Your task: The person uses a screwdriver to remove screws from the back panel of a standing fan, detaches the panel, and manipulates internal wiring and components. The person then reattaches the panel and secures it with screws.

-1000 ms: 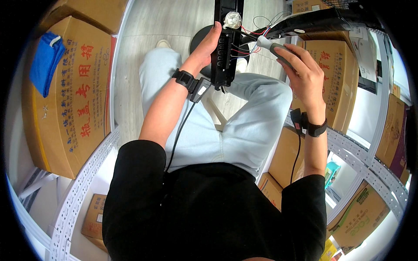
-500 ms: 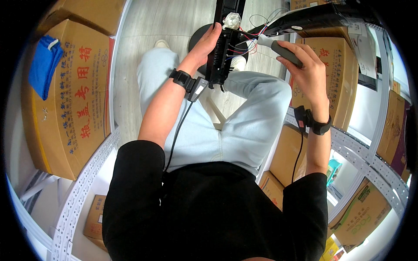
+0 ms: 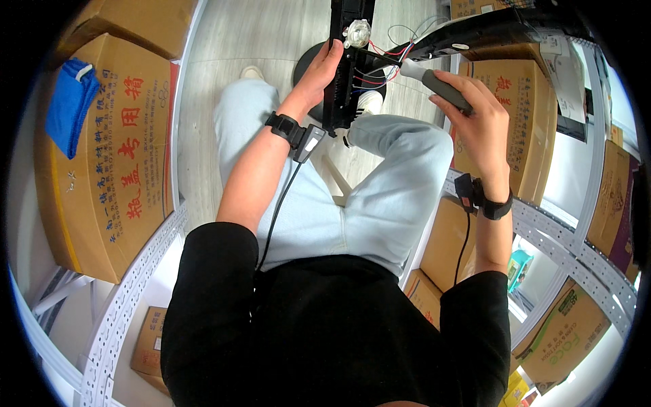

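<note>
Slanting up and to the left, the screwdriver [image 3: 444,91] has its long axis running from the right hand [image 3: 481,115] to the black housing [image 3: 344,88]. Its grey handle lies at the lower right, its pale collar in the middle, and its dark shaft reaches toward the housing just below the clear lens [image 3: 357,32]. The tip is small and dark against black, so it may or may not be seated there. The right hand has thumb and fingers closed round the rear of the handle.

The housing stands lengthwise away from the person, above and between the knees, its long axis close to upright in the view. The left hand [image 3: 317,78] holds it along its left edge, some fingers hidden behind it. Red, blue and dark wires [image 3: 369,80] loop from its right side toward the black curved arm [image 3: 488,34], and a round black base [image 3: 305,66] shows on the floor beyond.

Compared with a second ago, the housing's lower end sits a little further left, and its row of slots shows less plainly. The right hand is slightly lower and further right, with the handle sloping much the same way.
</note>
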Available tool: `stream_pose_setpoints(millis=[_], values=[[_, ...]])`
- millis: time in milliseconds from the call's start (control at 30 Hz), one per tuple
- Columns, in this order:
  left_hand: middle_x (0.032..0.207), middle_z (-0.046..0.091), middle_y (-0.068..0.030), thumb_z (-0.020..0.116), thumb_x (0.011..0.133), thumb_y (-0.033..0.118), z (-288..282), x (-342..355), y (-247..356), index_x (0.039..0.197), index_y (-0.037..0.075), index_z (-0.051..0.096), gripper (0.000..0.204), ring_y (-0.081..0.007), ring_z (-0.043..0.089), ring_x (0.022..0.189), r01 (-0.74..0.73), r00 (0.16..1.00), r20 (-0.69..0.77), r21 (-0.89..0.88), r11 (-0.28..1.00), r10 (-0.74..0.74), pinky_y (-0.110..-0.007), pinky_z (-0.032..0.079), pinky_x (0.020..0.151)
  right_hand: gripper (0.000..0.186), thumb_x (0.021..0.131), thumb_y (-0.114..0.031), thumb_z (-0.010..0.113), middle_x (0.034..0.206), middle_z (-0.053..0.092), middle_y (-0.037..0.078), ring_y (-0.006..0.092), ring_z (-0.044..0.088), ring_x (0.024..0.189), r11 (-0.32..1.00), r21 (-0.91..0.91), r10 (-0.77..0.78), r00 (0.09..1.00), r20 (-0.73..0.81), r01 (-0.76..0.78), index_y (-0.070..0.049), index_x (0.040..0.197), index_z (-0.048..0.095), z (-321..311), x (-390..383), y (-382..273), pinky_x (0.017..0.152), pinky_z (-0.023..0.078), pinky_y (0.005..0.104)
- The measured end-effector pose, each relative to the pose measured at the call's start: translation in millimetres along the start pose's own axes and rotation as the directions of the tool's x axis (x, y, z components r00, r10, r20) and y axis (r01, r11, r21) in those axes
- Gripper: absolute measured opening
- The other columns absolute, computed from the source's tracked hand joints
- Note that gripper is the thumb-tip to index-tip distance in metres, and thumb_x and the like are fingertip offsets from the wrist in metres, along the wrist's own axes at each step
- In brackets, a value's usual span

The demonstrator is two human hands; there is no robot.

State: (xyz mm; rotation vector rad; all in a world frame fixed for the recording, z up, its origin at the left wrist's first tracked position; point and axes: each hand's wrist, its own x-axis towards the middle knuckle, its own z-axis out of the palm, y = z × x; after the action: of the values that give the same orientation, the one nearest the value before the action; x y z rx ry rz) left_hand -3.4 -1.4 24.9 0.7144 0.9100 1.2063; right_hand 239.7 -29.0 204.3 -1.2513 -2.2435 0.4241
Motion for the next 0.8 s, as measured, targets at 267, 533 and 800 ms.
stream_pose_setpoints(millis=[267, 533, 800], values=[[0.143, 0.046, -0.0076, 0.042, 0.102, 0.055, -11.5, 7.7, -11.2, 0.148, 0.003, 0.035, 0.069, -0.0152, 0.045, 0.127, 0.032, 0.997, 0.068, -0.039, 0.999, -0.030, -0.031, 0.039, 0.106, 0.034, 0.080, -0.012, 0.081, 0.097, 0.072, 0.007, 0.0151, 0.068, 0.084, 0.992, -0.078, 0.082, 0.981, -0.178, -0.097, -0.011, 0.113, 0.073, -8.6, 8.6, 13.2, 0.074, 0.054, 0.0273], [0.146, 0.044, -0.0074, 0.040, 0.103, 0.056, -18.3, 9.7, -20.5, 0.149, 0.002, 0.033, 0.071, -0.0152, 0.042, 0.131, -0.017, 0.987, 0.159, -0.061, 0.998, 0.027, -0.032, 0.034, 0.111, 0.032, 0.080, -0.014, 0.080, 0.091, 0.070, 0.007, 0.0185, 0.066, 0.074, 0.995, -0.057, 0.067, 0.981, -0.183, -0.078, -0.012, 0.111, 0.072, 0.4, 3.6, 13.0, 0.066, 0.053, 0.0280], [0.141, 0.049, -0.0069, 0.041, 0.101, 0.059, -15.1, 7.2, -18.2, 0.147, 0.004, 0.036, 0.071, -0.0143, 0.047, 0.125, 0.007, 0.981, 0.191, -0.112, 0.994, 0.015, -0.031, 0.040, 0.105, 0.033, 0.079, -0.012, 0.080, 0.093, 0.070, 0.008, 0.0202, 0.067, 0.078, 0.991, -0.022, 0.130, 0.979, -0.159, -0.135, -0.012, 0.111, 0.071, -2.9, 4.6, 10.3, 0.068, 0.053, 0.0289]])
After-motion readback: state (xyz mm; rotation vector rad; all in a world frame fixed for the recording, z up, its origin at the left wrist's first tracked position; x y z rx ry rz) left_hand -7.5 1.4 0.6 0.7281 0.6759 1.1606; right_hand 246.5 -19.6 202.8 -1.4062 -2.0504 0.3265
